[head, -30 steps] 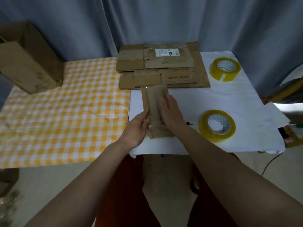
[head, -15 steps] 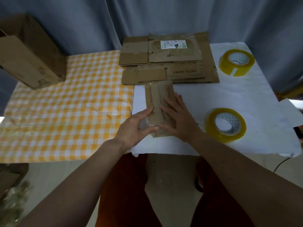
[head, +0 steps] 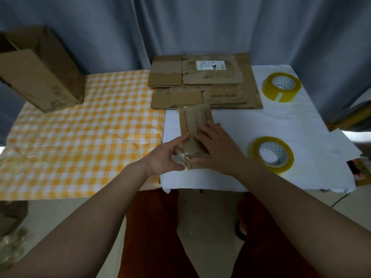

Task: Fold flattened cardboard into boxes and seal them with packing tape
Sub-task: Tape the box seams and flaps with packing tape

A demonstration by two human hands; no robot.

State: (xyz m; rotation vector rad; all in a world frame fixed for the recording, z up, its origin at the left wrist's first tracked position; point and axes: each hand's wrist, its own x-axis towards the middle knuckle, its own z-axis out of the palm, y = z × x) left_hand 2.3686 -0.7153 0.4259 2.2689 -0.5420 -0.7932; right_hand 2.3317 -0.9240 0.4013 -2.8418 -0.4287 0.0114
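Grey curtains (head: pixel 200 27) hang behind a table (head: pixel 60 185) covered by a yellow checked cloth (head: pixel 80 127) and a white sheet (head: pixel 291 121). Pale floor (head: pixel 60 213) shows below; the light is dim.

You're working in dim, bluish light — the only bright patch is a washed-out glare at the right edge of the frame. The wide lens bows the grey pleated curtain (head: pixel 200 27) and stretches your forearms, and the lower left corner goes soft — blurred.
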